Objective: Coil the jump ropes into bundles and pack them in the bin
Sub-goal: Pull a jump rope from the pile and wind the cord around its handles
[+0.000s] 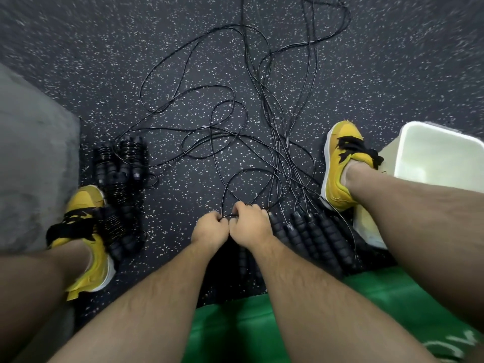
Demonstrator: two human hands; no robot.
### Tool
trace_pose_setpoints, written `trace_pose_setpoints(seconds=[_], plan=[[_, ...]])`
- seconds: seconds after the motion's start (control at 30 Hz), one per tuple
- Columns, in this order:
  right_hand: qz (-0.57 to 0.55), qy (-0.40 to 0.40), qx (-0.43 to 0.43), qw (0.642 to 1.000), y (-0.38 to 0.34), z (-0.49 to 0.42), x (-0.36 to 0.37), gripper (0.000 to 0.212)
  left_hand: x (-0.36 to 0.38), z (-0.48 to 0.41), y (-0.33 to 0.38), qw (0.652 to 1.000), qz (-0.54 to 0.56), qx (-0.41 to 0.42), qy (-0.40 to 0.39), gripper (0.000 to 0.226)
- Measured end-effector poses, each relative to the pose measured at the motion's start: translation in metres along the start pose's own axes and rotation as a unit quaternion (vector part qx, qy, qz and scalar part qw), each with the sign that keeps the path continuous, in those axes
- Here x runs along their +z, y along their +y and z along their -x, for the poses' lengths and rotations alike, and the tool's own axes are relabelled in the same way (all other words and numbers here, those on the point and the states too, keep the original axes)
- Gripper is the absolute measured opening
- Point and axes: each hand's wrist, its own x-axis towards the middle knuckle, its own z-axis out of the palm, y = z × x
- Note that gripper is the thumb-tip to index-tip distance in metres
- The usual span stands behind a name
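Note:
Several thin black jump ropes (230,121) lie tangled in loops on the speckled black floor ahead of me. My left hand (209,227) and my right hand (250,224) are side by side, low in the middle, both pinching one black cord between them. A row of ribbed black handles (314,237) lies just right of my right hand. Coiled black bundles (121,166) sit at the left, by my left shoe. The white bin (442,150) stands at the right, behind my right leg, and looks empty.
My yellow shoes (343,166) flank the ropes, the left shoe (86,231) next to the bundles. A grey mat (31,153) covers the floor at far left. A green surface (262,331) lies under me at the bottom.

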Motion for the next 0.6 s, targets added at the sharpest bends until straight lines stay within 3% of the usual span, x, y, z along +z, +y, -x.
trace_pose_setpoints(seconds=[0.17,0.37,0.53,0.6], plan=[[-0.123,0.018,0.035,0.992,-0.032,-0.003,-0.004,0.023,-0.037,0.008,-0.010,0.985,0.135,-0.051,0.095,0.029],[-0.165,0.046,0.026,0.985,-0.056,-0.004,0.002,0.026,-0.086,0.001,-0.043,0.914,0.331,-0.149,0.182,0.042],[-0.164,0.094,-0.008,0.982,-0.064,0.002,0.005,0.043,-0.090,0.008,-0.046,0.903,0.387,-0.061,0.174,0.024],[-0.121,0.110,-0.021,0.986,-0.068,0.002,0.005,0.050,-0.089,0.013,-0.036,0.888,0.407,-0.013,0.215,0.030]])
